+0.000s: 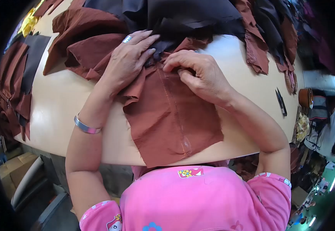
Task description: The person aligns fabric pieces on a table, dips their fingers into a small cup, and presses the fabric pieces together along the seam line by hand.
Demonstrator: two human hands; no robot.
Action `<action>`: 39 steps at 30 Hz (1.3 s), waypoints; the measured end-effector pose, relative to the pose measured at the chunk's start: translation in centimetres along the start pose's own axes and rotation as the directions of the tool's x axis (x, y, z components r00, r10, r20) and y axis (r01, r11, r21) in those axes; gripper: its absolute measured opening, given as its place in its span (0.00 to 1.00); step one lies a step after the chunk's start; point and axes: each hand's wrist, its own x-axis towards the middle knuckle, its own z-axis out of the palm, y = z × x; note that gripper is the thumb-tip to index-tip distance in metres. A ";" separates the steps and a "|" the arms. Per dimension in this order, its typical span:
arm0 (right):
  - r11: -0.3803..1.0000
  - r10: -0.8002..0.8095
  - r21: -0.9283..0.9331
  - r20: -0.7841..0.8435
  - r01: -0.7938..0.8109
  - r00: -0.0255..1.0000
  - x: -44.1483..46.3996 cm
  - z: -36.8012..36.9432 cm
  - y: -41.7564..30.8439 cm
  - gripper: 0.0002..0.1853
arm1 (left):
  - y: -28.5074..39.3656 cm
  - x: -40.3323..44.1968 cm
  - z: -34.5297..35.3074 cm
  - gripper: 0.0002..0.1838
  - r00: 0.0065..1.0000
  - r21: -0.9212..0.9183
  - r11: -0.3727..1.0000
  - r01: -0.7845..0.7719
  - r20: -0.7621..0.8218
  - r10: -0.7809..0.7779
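A rust-brown cloth piece (171, 119) lies on the pale table (65, 111), with a stitched line down its middle and its lower end near the front edge. My left hand (129, 57), with a ring, rests on the gathered dark and brown cloth at the piece's top left, its fingers spread a little. My right hand (200, 73) is at the piece's upper right, fingers curled and pressed toward the thumb over the seam; what lies between the fingertips is hidden. Dark cloth (183, 19) bunches beyond both hands.
Brown cloth (90, 42) is heaped at the upper left, and a pile of brown and dark pieces (11, 84) lies at the far left. Black thread snips (281, 102) lie on the right. More cloth strips (254, 50) hang at the upper right.
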 end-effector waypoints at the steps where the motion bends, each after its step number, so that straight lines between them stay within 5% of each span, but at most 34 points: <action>1: 0.999 0.004 -0.035 -0.018 -0.005 1.000 -0.2 0.4 0.5 0.13 | 0.0 0.0 0.1 0.19 0.999 -0.032 0.999 0.028 -0.022 -0.029; 11: 0.986 0.122 -0.114 0.014 -0.119 0.992 0.6 1.3 -0.3 0.19 | -0.2 -0.1 0.6 0.19 0.996 -0.076 0.996 0.035 -0.085 -0.041; 20: 0.989 0.056 -0.138 -0.006 -0.056 0.998 -0.2 1.6 -0.1 0.16 | -0.3 -0.2 0.8 0.20 0.997 -0.048 0.998 0.041 -0.057 -0.044; 24: 0.994 0.001 -0.107 0.147 0.015 0.989 -2.0 0.8 -1.1 0.17 | -0.2 -0.1 1.0 0.21 0.997 -0.015 1.000 0.024 -0.074 -0.025; 31: 0.992 0.029 -0.121 0.017 -0.027 0.999 -2.1 1.8 -1.1 0.17 | 0.4 0.3 0.8 0.21 0.994 0.020 1.000 -0.021 -0.106 0.023; 32: 0.994 -0.005 -0.106 0.072 0.013 0.997 -2.6 1.6 -1.2 0.18 | 0.8 0.2 -0.4 0.24 0.996 0.010 0.998 0.068 0.054 -0.069; 37: 1.000 -0.023 0.001 0.293 0.024 0.956 -4.7 0.0 -3.0 0.23 | 0.5 0.2 0.0 0.23 0.999 0.039 0.998 0.043 0.028 -0.044; 39: 0.999 0.039 -0.035 0.132 -0.034 0.990 -4.0 0.8 -3.1 0.17 | 0.4 0.5 0.1 0.23 0.999 0.059 0.998 0.024 0.029 -0.026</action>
